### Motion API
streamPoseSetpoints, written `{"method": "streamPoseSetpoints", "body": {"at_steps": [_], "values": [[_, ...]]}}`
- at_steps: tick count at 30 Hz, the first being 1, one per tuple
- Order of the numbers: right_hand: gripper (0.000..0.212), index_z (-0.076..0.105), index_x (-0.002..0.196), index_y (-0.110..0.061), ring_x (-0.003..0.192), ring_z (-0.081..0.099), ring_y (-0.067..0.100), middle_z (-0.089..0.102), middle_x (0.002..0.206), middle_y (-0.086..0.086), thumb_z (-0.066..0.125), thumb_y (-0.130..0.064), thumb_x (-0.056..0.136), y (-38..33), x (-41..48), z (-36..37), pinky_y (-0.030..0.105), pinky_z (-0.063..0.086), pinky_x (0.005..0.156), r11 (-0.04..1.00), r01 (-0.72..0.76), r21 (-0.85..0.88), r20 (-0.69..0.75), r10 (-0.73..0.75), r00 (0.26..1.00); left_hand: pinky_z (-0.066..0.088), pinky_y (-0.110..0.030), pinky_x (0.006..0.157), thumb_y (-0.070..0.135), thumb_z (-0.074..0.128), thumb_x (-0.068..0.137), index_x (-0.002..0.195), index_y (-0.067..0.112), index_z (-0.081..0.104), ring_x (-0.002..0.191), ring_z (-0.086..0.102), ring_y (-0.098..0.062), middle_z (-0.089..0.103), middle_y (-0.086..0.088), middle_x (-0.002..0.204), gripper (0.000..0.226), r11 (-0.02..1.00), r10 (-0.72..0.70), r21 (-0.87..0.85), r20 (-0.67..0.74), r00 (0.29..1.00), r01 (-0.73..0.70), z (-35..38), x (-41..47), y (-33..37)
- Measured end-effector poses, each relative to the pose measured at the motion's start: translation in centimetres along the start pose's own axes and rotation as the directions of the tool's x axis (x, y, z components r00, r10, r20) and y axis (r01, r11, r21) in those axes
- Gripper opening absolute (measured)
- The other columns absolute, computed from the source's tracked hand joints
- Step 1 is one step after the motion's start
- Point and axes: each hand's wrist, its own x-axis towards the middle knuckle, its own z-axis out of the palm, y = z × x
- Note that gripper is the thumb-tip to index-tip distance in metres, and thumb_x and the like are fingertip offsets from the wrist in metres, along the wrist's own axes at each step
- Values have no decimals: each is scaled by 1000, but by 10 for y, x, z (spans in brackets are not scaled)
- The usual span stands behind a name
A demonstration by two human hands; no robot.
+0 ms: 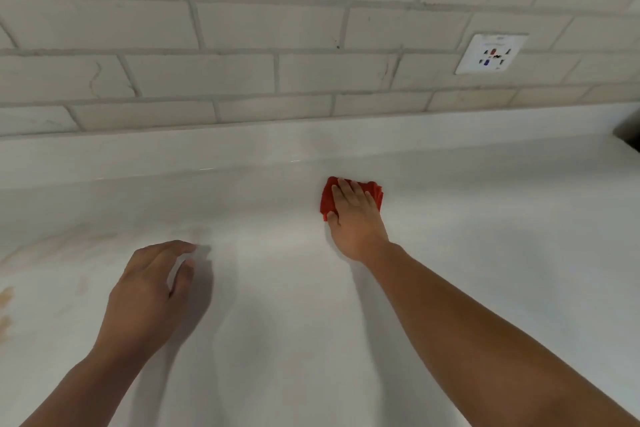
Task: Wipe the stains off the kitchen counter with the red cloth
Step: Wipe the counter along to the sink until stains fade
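- Orange-brown stains (7, 300) sit at the far-left edge of the kitchen counter (485, 253), well down and left of the wall outlet (491, 54). A fainter tan smear (83, 243) runs just right of them. None of this is under the cloth, so I'd judge that patch is not yet wiped.
- Left hand (149, 291): down-left of the outlet and between the stains and the cloth. Fingers loosely curled, thumb apart, nothing in it. Can't tell if the fingertips touch the counter. Probably parked there for balance while the other arm reaches.
- Red cloth (325, 201): bunched flat on the counter below and left of the outlet, near the raised back lip. It's well apart from the stains.
- Right hand (353, 217): on top of the cloth, fingers straight and spread, palm down, pressing rather than gripping. Red shows past the fingers on both sides. A flat palm spreads the load and gives full contact for scrubbing.
- Arm is stretched nearly full out to reach the back strip.
- Outlet is on the tile backsplash (242, 24), clear of the wiping zone.
- Something dark (628, 137) at the right frame edge, down-right of the outlet. Can't identify it.
- My read: next pass has to sweep left toward the stains.
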Motion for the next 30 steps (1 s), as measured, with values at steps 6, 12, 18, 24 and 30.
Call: {"method": "streamPoseSetpoints", "body": {"at_steps": [6, 12, 18, 24, 30], "values": [[60, 18, 154, -15, 149, 6, 24, 10, 163, -1, 33, -33, 99, -34, 16, 4, 42, 3, 121, 999, 46, -21, 24, -45, 999, 41, -36, 85, 39, 40, 90, 113, 25, 66, 121, 49, -21, 59, 11, 112, 37, 1000, -5, -8, -24, 1000, 5, -1, 2, 0], [60, 20, 154, -15, 149, 6, 21, 11, 163, 1, 31, -36, 99, -1, -8, 2, 40, 3, 122, 995, 104, -13, 31, -103, 994, 44, -37, 86, 33, 47, 96, 118, 24, 64, 121, 48, -19, 63, 4, 120, 29, 997, 76, -7, 34, 997, -75, 33, 15, 34], [64, 23, 153, -16, 149, 7, 20, 15, 162, 0, 25, -40, 94, 89, -31, -17, 37, 3, 121, 1000, -19, -2, -17, 19, 1000, 43, -31, 95, 31, 44, 94, 121, 14, 65, 115, 52, -21, 65, -3, 120, 39, 955, 296, 24, 23, 955, -297, 86, 35, 107], [65, 21, 154, -15, 149, 9, 21, 16, 162, 1, 24, -40, 94, 178, -28, -37, 38, 3, 121, 983, -181, -28, -35, 180, 983, 43, -35, 100, 23, 49, 93, 125, 8, 63, 115, 54, -25, 65, -6, 123, 38, 914, 403, 45, -12, 915, -402, 119, 57, 161], [62, 13, 155, -14, 149, 3, 22, 8, 163, -1, 31, -34, 99, 198, 14, -45, 40, 1, 121, 959, -279, -49, 7, 279, 960, 42, -38, 102, 25, 49, 94, 128, 9, 61, 119, 53, -25, 63, -6, 127, 40, 925, 375, 87, -41, 926, -371, 118, 67, 166]]}}
